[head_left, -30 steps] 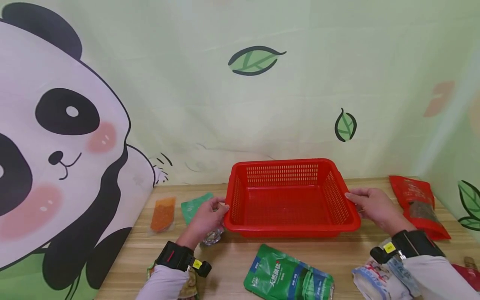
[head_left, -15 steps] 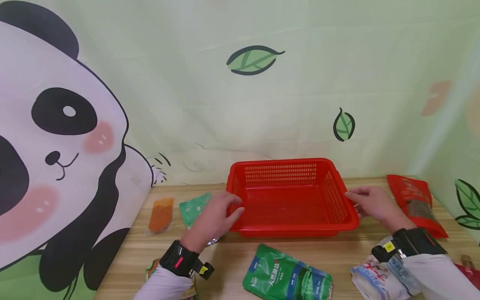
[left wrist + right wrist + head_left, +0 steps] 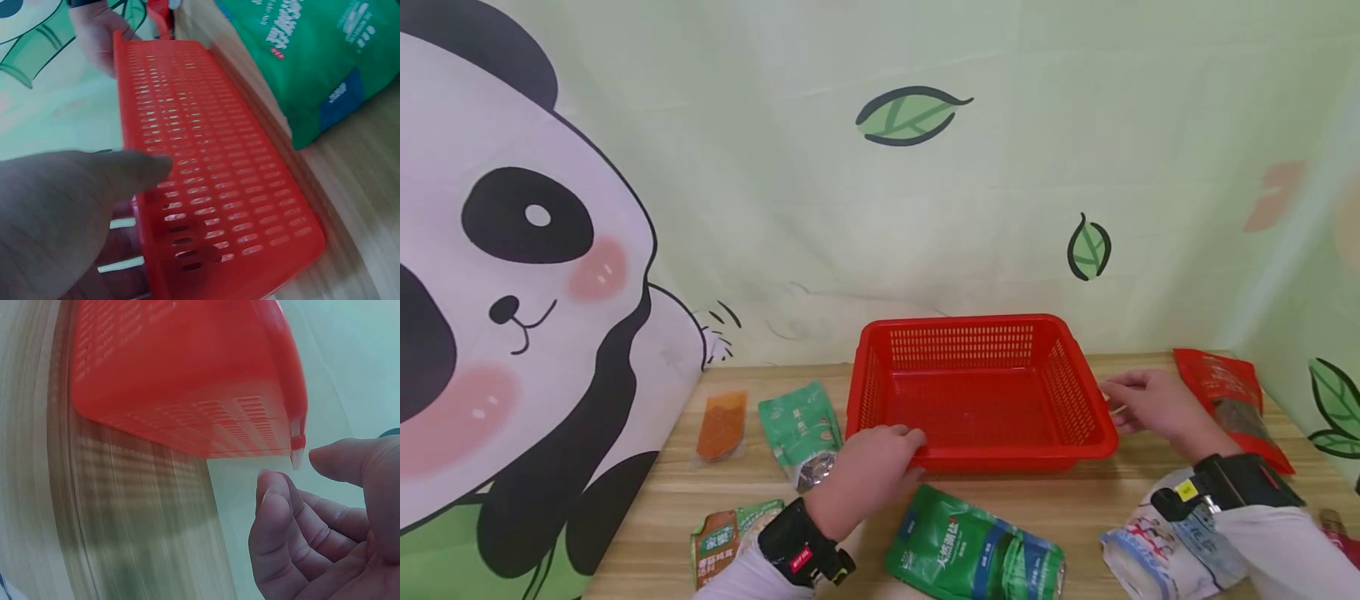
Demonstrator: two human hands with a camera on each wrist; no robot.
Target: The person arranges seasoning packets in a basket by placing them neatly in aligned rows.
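A red plastic basket [image 3: 970, 408] with slotted walls stands at the back middle of the table. My left hand [image 3: 877, 465] is at its front left, fingers over the rim and thumb outside. In the left wrist view, the left thumb [image 3: 125, 172] lies across the outer wall, with the other fingers showing behind the slots. My right hand [image 3: 1150, 406] is beside the basket's right end. The right wrist view shows that hand's thumb and bent fingers parted, just off the rim, holding nothing.
A green pouch [image 3: 970, 546] lies in front of the basket. Left are a teal pouch [image 3: 797, 425], an orange packet [image 3: 722, 427] and a brown-green packet [image 3: 722, 537]. A white bag [image 3: 1172, 542] and a red pouch [image 3: 1232, 400] lie right. A panda-print cloth [image 3: 775, 183] hangs behind.
My left hand has left the basket's left rim and moved right and nearer to its front rim. The right hand has loosened from the right rim. The basket has hardly moved.
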